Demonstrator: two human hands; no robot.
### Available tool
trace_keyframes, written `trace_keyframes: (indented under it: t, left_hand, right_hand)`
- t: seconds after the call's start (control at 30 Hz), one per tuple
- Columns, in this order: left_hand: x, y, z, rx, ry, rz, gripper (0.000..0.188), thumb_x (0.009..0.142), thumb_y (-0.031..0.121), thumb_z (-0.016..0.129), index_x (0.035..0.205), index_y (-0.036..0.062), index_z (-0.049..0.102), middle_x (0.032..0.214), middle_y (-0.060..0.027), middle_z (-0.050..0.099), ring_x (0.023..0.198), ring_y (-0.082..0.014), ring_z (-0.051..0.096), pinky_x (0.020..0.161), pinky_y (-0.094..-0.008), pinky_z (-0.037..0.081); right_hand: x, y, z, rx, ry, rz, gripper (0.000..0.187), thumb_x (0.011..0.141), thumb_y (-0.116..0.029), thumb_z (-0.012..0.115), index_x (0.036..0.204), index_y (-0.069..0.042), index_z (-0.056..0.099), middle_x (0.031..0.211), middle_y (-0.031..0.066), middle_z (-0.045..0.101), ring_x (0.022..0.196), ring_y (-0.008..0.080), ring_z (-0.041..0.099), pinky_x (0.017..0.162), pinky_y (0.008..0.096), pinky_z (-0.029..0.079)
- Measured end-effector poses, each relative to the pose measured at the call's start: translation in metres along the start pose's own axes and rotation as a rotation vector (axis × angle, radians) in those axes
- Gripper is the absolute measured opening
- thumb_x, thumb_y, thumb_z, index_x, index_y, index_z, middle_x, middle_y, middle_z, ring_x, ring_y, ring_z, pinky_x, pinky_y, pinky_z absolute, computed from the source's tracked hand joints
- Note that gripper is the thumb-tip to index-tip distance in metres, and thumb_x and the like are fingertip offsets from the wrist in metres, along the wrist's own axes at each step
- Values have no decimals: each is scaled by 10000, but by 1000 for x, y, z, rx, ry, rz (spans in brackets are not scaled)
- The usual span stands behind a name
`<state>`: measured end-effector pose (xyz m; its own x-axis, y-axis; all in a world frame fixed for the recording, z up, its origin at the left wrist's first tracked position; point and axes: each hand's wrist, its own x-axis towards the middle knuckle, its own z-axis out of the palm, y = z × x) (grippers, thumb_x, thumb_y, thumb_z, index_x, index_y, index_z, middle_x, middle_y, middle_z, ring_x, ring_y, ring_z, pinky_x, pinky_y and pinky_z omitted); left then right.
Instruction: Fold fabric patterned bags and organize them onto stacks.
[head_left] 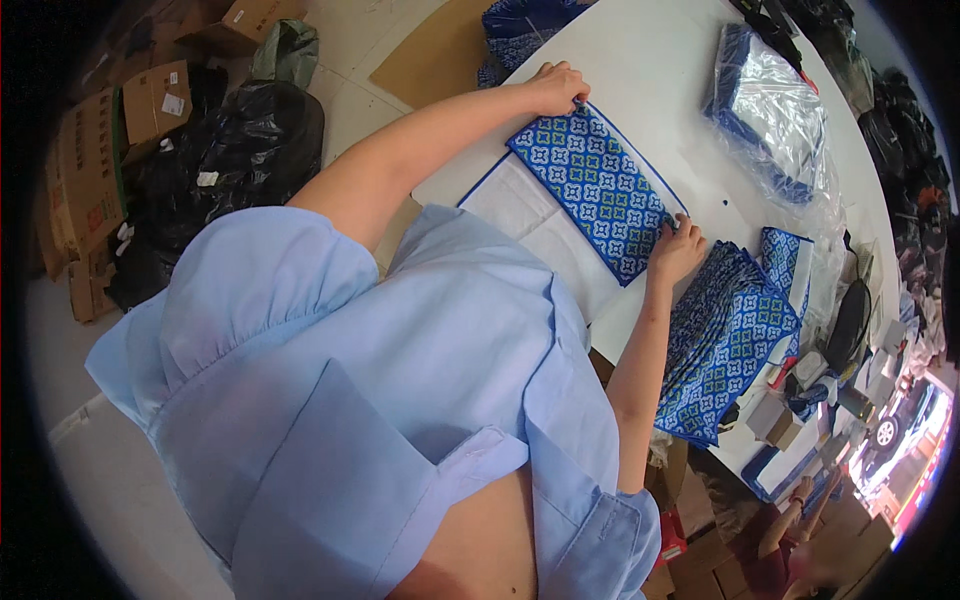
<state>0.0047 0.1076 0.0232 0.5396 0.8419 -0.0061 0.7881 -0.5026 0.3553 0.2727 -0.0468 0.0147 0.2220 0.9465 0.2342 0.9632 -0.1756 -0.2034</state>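
Left grip [558,88] and right grip [678,250] pinch the patterned cloth [597,187] at its far edge; likely light, soft, best held there.

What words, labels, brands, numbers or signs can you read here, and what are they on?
None can be read clearly enough to quote.
Large carton at left: dark print and a red mark, too blurred to read.
Top carton: faint print, too small.
Small carton: white label, too small.
Blue cloth: a white and green pattern, no lettering visible.
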Motion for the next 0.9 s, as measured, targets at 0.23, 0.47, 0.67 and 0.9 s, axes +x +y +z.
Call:
trace_keyframes:
  t: [0.23,0.47,0.67,0.9]
  left_hand:
    - [1,-13,-33,-1154,-319,-196,189,736,202,613,864,79,551,785,5,540,749,-71,499,692,-238,415]
    - [-10,16,-83,-1034,-61,21,137,769,179,570,867,85,550,775,39,527,750,-36,471,683,-197,389]
    - [-27,30,-128,-668,24,83,120,747,149,573,814,49,570,635,27,485,576,-60,448,534,-198,374]
    - [-67,46,-100,-1197,-90,-132,162,786,128,518,919,37,535,834,-92,600,704,-170,608,623,-250,511]
  right_hand:
    - [2,19,-13,519,-60,224,118,704,-46,573,820,-52,559,731,95,582,671,198,544,624,271,428]
    - [-13,19,-59,711,119,172,87,732,-31,586,811,6,585,697,42,538,603,98,496,558,200,404]
    - [-52,-11,-132,333,195,47,84,711,-78,610,774,-22,611,675,89,522,555,146,491,517,250,396]
    - [-91,-9,-115,693,98,260,135,761,-92,571,853,-3,613,618,69,590,561,67,530,523,203,410]
